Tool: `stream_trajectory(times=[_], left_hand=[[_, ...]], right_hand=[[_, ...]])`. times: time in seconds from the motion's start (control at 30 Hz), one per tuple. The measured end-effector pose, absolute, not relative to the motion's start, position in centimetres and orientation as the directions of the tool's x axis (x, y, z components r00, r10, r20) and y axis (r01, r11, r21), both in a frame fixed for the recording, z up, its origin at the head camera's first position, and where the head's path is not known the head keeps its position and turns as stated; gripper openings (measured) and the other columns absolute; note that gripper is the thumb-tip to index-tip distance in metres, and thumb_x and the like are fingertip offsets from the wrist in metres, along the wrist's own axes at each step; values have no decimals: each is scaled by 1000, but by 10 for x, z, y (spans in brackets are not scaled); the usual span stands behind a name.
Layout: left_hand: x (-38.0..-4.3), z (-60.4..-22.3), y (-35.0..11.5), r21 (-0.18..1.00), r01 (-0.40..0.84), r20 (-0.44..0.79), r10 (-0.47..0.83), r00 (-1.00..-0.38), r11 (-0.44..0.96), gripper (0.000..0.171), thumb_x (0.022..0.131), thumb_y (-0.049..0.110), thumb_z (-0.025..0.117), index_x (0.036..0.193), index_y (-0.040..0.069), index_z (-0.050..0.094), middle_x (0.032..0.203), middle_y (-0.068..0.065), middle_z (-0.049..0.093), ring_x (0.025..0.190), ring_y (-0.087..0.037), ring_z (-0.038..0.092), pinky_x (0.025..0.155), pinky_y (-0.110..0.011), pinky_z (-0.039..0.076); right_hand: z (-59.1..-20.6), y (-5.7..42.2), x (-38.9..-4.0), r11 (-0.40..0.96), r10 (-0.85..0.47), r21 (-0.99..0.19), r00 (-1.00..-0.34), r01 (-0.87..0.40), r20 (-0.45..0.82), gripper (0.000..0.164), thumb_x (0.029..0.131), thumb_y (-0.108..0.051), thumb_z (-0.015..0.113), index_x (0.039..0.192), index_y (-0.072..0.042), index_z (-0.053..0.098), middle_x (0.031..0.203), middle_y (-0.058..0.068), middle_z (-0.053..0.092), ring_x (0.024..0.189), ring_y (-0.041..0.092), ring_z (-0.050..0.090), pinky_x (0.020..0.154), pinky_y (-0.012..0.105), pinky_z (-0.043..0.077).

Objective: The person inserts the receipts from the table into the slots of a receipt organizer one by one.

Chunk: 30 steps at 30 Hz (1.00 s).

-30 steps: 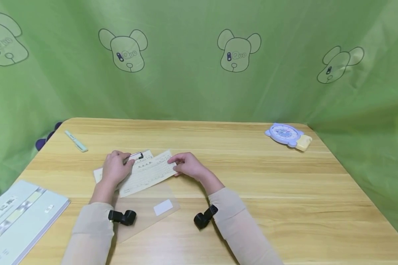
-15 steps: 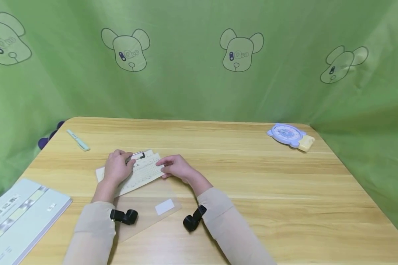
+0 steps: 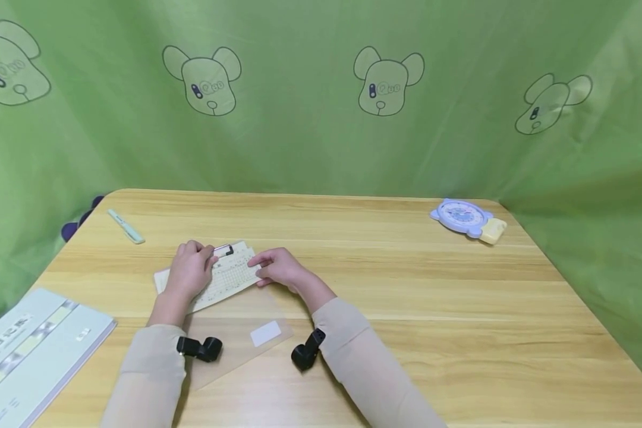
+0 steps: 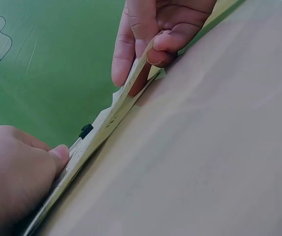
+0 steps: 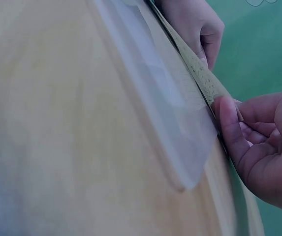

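In the head view my left hand (image 3: 188,270) grips a metal clip (image 3: 223,251) with black ends, its thumb against the clip. Printed paper sheets (image 3: 230,280) lie under and beside the clip, at a slant. My right hand (image 3: 282,267) pinches their right edge between thumb and fingers; in the left wrist view the paper (image 4: 131,81) bends up there. Below the paper spreads a clear plastic sheet (image 3: 219,348) with a white label (image 3: 266,333). The clip's left part is hidden by my left hand.
A thick pale blue book (image 3: 48,351) lies at the left front of the wooden table (image 3: 460,333). A light green pen-shaped item (image 3: 126,227) is at the back left. At the back right, a purple toy clock (image 3: 460,216) touches a pale yellow block (image 3: 493,230). Green curtain hangs behind.
My right hand has moved left, sliding the printed paper toward the clip and into line with the sheets beneath. My left hand stays at the clip.
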<state>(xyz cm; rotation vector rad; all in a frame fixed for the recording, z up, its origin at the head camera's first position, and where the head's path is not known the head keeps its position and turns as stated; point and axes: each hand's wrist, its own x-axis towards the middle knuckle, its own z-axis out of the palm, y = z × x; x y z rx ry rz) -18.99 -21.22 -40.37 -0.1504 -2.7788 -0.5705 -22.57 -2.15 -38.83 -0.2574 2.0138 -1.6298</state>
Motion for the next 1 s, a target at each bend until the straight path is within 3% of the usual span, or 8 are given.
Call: stream_trajectory(times=[0.47,1.0], left_hand=[[-192,-406,-213,375,189,352,49,-935,908,26,86,12,51,104,-6,58,91,-20,49,85,-32,40,75,-42,33],[-192,-405,-215,389,182,330,48,-943,903,28,87,13,51,107,-6,57,93,-20,48,86,-32,40,76,-42,33]], right_hand=[[-386,-31,-236,331,-423,-932,-859,151,-289,23,76,14,51,94,3,62,79,10,49,56,16,53,55,24,49],[-384,-39,-242,319,-414,-936,-866,148,-279,24,77,15,49,95,4,61,79,11,49,55,15,52,55,25,49]])
